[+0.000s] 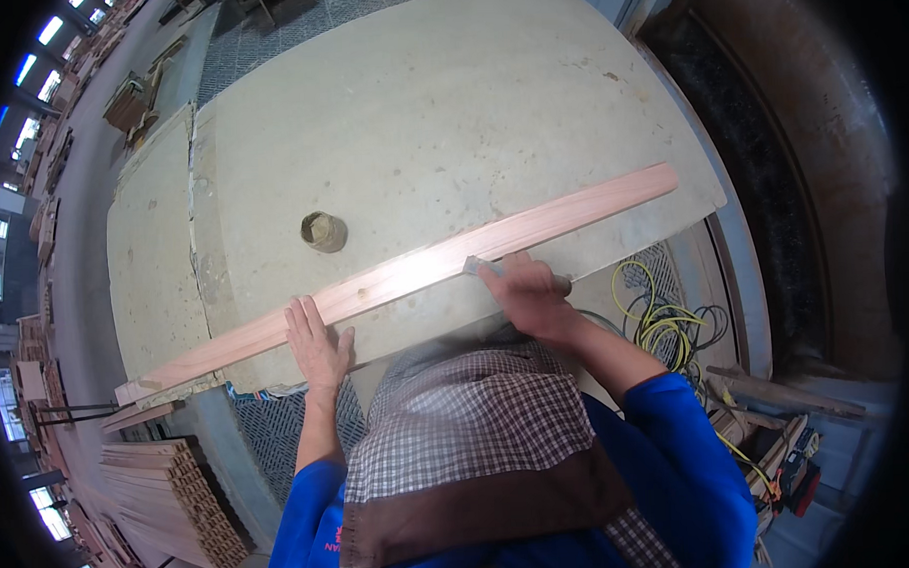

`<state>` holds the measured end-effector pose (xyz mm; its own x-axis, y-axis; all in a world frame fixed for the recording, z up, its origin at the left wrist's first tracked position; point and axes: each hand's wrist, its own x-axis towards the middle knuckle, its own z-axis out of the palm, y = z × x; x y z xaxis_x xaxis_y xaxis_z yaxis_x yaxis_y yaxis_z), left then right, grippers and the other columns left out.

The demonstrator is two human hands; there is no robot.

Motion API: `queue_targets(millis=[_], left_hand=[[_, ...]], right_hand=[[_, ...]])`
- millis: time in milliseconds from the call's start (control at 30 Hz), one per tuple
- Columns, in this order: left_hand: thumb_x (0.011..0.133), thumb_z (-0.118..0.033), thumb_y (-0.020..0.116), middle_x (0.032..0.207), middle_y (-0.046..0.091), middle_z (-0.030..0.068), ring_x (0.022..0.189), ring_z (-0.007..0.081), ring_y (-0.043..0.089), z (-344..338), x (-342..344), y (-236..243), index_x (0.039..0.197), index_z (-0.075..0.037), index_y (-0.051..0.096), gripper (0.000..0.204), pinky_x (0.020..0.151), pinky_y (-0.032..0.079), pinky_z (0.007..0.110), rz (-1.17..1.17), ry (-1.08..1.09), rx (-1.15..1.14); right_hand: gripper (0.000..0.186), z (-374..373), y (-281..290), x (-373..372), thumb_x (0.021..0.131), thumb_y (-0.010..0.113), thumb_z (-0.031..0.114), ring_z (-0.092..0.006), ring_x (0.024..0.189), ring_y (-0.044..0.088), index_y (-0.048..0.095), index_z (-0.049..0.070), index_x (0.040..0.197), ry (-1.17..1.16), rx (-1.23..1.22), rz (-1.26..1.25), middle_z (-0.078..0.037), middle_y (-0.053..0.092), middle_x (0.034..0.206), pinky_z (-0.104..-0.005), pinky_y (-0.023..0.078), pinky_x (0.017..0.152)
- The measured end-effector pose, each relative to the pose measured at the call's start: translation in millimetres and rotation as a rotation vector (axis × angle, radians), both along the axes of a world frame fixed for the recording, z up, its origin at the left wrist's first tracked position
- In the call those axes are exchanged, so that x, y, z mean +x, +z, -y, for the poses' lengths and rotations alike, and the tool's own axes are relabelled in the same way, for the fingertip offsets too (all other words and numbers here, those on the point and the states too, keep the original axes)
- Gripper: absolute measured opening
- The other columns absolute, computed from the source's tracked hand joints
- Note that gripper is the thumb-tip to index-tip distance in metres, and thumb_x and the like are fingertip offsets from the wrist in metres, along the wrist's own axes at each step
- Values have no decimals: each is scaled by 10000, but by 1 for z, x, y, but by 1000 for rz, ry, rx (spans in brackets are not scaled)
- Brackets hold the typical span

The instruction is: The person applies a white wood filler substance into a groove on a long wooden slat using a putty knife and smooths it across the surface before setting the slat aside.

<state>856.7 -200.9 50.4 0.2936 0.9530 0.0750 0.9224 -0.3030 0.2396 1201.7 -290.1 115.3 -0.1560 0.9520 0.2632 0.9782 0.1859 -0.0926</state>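
Note:
A long pinkish wooden board (414, 269) lies diagonally along the near part of a pale, stained worktable (398, 106). My left hand (317, 344) rests with fingers spread on the board's left half and its near edge. In my right hand (530, 296) is a small grey metal-bladed tool, like a scraper (477, 264), held at the board's near edge right of centre; its handle is mostly covered by my fingers. A small can (323, 232) with a dull khaki inside stands behind the board, left of centre.
Coiled yellow and black hoses (666, 312) lie below the table's right end, near scrap wood and tools (801, 462). A dark metal trough (730, 144) runs along the right. Stacked boards (172, 499) are at lower left. Wood piles (133, 95) line the hall floor beyond.

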Motion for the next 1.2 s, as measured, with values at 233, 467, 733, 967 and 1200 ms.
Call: queue_targets(millis=[233, 467, 733, 967, 1200], left_hand=[[772, -307, 724, 1529, 221, 250, 1413, 454, 189, -1, -1, -2, 1490, -12, 225, 923, 1110, 221, 564, -3, -20, 15], [761, -297, 730, 1517, 228, 276, 1384, 490, 221, -4, -13, -14, 1490, -8, 223, 934, 1125, 231, 531, 28, -107, 71], [644, -242, 817, 1432, 413, 180, 1356, 350, 345, -33, -22, 10, 1428, -56, 356, 928, 1131, 190, 563, -80, -75, -6], [652, -102, 720, 1128, 556, 152, 1105, 327, 500, -26, -10, 30, 1148, -35, 540, 532, 1010, 335, 518, 13, -135, 123], [697, -38, 675, 1273, 485, 205, 1190, 403, 461, 13, -16, 7, 1286, 18, 464, 628, 1008, 331, 578, 181, -94, 299]], right_hand=[[263, 3, 20, 7, 944, 489, 223, -297, 688, 639, 650, 46, 1054, -81, -366, 70, -200, 614, 805, -394, 493, 481], [213, -24, 42, -3, 778, 614, 135, -225, 925, 659, 715, 102, 964, 14, -539, 229, -62, 702, 975, -350, 534, 690], [365, -3, 9, 37, 898, 509, 157, -345, 803, 634, 561, 137, 1258, -146, -532, -404, -157, 649, 874, -476, 500, 719], [628, -30, 6, 58, 772, 712, 200, -388, 961, 621, 489, 17, 1329, -354, -260, -419, -229, 634, 1043, -462, 488, 848], [434, -1, -8, 62, 768, 735, 137, -396, 845, 651, 620, 30, 1173, -336, -188, -377, -213, 672, 920, -475, 503, 755]])
